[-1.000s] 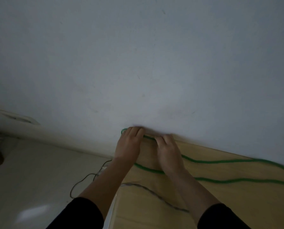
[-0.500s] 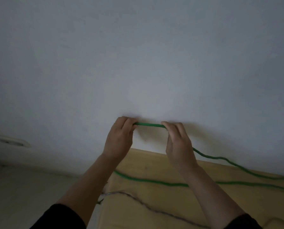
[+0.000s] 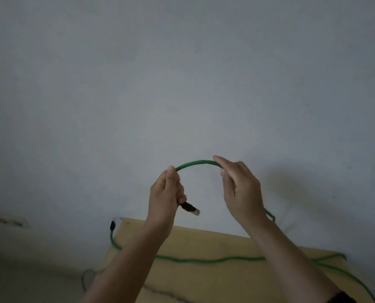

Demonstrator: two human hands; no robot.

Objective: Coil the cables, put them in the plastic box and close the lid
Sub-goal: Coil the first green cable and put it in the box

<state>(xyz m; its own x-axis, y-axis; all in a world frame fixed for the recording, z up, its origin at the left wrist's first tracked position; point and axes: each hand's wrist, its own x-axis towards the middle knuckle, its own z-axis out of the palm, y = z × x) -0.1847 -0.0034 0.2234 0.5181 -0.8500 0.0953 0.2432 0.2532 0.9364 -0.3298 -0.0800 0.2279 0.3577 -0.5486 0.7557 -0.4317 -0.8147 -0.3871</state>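
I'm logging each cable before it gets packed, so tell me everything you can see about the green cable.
The green cable is thin, round and flexible, with what looks like a rubbery jacket. The left hand grips it near one end, where a black-booted connector with a pale tip sticks out below the fist. It arches up to the right hand, which pinches it. The rest trails down onto the yellowish table, uncoiled, running left to a second dark connector at the table's corner.

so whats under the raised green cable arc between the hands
Below the arc of the green cable, held between the left hand and right hand, are its black plug, the grey wall and the wooden table. The right forearm covers part of the cable lying there.
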